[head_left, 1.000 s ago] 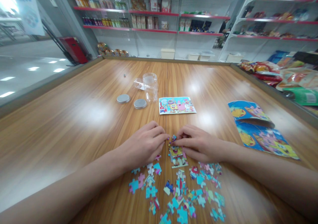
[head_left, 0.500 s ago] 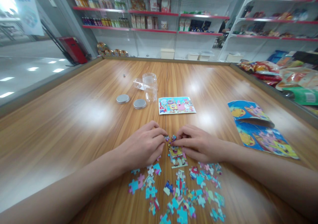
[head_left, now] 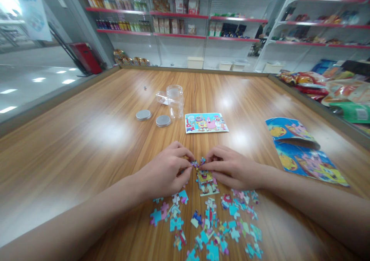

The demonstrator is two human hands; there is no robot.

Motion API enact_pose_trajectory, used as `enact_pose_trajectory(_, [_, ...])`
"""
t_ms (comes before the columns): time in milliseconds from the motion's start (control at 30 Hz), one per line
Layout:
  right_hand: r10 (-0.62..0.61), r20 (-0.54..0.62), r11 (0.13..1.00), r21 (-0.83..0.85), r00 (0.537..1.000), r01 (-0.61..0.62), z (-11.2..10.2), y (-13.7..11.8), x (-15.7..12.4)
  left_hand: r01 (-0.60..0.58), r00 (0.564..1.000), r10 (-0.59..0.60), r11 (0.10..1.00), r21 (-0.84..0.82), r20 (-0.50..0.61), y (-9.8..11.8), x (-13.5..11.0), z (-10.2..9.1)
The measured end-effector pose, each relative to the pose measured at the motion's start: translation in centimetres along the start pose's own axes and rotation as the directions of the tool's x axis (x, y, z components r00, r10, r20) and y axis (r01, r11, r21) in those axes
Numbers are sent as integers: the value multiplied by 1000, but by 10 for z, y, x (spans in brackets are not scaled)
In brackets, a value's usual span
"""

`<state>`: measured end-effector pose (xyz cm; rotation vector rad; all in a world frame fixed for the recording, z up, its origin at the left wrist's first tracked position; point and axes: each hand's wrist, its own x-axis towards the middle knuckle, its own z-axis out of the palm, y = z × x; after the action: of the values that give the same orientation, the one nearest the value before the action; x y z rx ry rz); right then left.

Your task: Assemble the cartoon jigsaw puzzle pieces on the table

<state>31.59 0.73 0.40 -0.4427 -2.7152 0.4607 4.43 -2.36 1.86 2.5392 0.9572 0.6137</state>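
Observation:
My left hand (head_left: 166, 170) pinches a small purple-and-blue puzzle piece (head_left: 194, 163) at its fingertips, right beside a joined strip of puzzle (head_left: 206, 182) with a yellow cartoon face. From the other side, the fingers of my right hand (head_left: 234, 168) close on another puzzle piece (head_left: 202, 160) at the strip's top edge; the fingertips partly cover it. Nearer to me, many loose puzzle pieces (head_left: 212, 249) lie scattered, mostly light blue with some pink. Beyond my hands lies a picture card (head_left: 206, 123) with several cartoon figures.
Two clear plastic jars (head_left: 175, 103), one upright and one on its side, stand past two silver lids (head_left: 163, 121). A blue printed sheet (head_left: 306, 157) with a curled part lies at the right. Packaged goods (head_left: 347, 91) crowd beyond the table's right edge; stocked shelves (head_left: 180, 14) line the back.
My left fingertips have shifted slightly, and more of the pinched piece shows beside the joined strip. My right hand stays almost still at the strip's upper end.

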Motion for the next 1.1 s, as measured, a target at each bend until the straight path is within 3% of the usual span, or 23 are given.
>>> enact_pose_trajectory(233, [3,1,1000,8,1000,-3,0,0,0,158,986,-155,985,-64,59,2,0,-3])
enact_pose_trajectory(600, [0,-6,1000,-4,1000,0,0,-1,1,-47,993,60,991,126,-104,-8,-1,9])
enact_pose_trajectory(900, [13,9,1000,-8,1000,-13,0,0,0,39,994,-30,996,85,-107,-7,1,10])
enact_pose_trajectory(1100, [-10,11,1000,-15,1000,10,-1,0,0,3,993,10,993,115,-114,-7,1,10])
